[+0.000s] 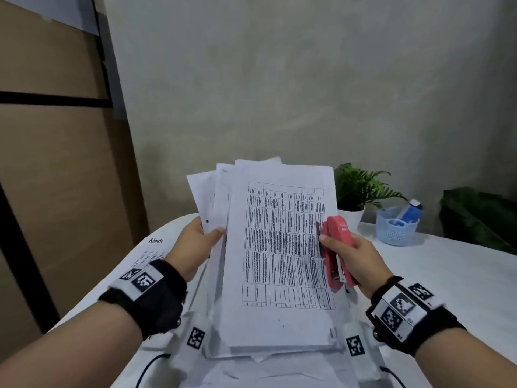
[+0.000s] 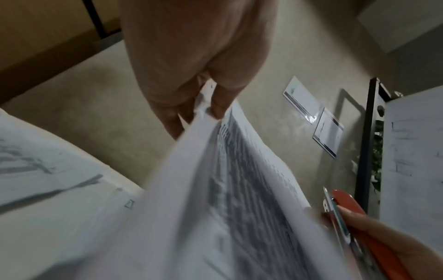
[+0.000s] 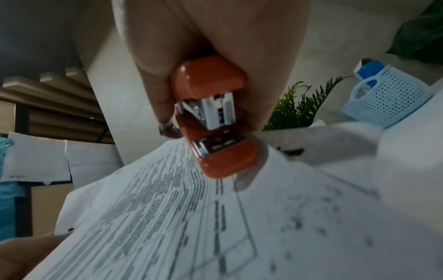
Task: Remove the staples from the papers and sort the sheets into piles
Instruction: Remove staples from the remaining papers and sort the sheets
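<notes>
A thick stack of printed sheets [image 1: 282,247] is held up above the table, its top page a dense table of text. My left hand [image 1: 200,242] grips the stack's left edge, thumb on top and fingers behind [image 2: 215,102]. My right hand [image 1: 347,259] holds a red stapler [image 1: 337,250] against the stack's right edge, thumb pressing on the paper. In the right wrist view the red stapler [image 3: 210,117] points at the page [image 3: 191,227], its metal mouth slightly parted. No staple is visible.
A sheet labelled in handwriting [image 1: 152,252] lies on the white table [image 1: 447,275] at left. A potted fern [image 1: 356,191] and a pale blue basket [image 1: 397,226] with a blue item stand at back right. A brown panel [image 1: 56,163] stands left.
</notes>
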`<action>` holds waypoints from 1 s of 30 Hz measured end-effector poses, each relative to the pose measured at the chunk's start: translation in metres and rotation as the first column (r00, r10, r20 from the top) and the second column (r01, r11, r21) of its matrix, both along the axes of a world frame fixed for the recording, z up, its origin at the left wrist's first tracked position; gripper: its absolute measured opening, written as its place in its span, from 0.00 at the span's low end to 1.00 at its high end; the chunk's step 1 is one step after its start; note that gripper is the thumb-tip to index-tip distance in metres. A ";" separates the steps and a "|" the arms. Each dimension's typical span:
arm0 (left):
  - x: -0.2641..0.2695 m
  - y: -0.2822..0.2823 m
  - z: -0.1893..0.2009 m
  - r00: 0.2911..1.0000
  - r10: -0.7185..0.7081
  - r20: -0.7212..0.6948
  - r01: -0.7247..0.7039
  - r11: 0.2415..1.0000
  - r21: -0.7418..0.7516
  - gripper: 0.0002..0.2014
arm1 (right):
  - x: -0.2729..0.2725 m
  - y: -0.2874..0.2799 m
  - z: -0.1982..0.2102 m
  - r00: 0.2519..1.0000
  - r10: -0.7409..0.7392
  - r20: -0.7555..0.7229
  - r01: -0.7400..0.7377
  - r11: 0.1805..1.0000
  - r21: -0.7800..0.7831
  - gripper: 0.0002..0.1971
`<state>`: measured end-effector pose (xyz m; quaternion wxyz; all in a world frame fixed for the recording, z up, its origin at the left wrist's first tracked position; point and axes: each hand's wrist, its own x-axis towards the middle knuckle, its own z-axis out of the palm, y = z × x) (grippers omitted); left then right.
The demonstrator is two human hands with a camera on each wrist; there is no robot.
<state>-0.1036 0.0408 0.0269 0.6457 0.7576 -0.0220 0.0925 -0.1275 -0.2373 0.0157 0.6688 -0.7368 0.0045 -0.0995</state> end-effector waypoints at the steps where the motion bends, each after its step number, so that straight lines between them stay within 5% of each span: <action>1: 0.002 -0.003 0.001 1.000 0.007 0.010 -0.007 0.999 -0.047 0.14 | 0.000 0.000 0.000 1.000 0.005 -0.001 -0.005 1.000 -0.004 0.07; 9: 0.002 -0.017 0.026 0.994 0.020 0.109 0.006 0.972 -0.234 0.22 | 0.000 -0.014 0.032 0.982 0.188 -0.026 -0.186 0.980 0.065 0.08; 13: -0.013 -0.033 0.036 0.975 -0.047 0.215 0.125 0.924 -0.362 0.13 | 0.001 -0.011 0.041 0.974 0.226 0.035 -0.228 0.970 0.085 0.08; 15: -0.021 -0.042 0.039 0.966 -0.057 0.253 0.133 0.947 -0.294 0.20 | 0.000 -0.008 0.044 0.976 0.195 0.101 -0.204 0.975 0.092 0.06; 18: -0.021 -0.048 0.042 0.944 0.030 0.329 0.009 0.993 -0.118 0.15 | -0.003 -0.006 0.048 0.967 0.119 0.225 -0.116 0.993 -0.029 0.11; 22: -0.014 -0.048 0.059 0.926 0.111 0.362 -0.079 0.992 -0.100 0.16 | -0.011 -0.006 0.057 0.931 0.073 0.357 -0.014 0.986 -0.164 0.14; 27: -0.015 -0.049 0.076 0.939 0.084 0.332 -0.050 0.993 -0.107 0.34 | -0.022 0.002 0.055 0.915 0.187 0.356 -0.164 0.982 -0.094 0.23; 30: -0.013 -0.051 0.079 0.931 0.063 0.360 -0.051 0.998 -0.041 0.26 | -0.026 0.008 0.047 0.915 0.229 0.331 -0.223 0.973 -0.058 0.21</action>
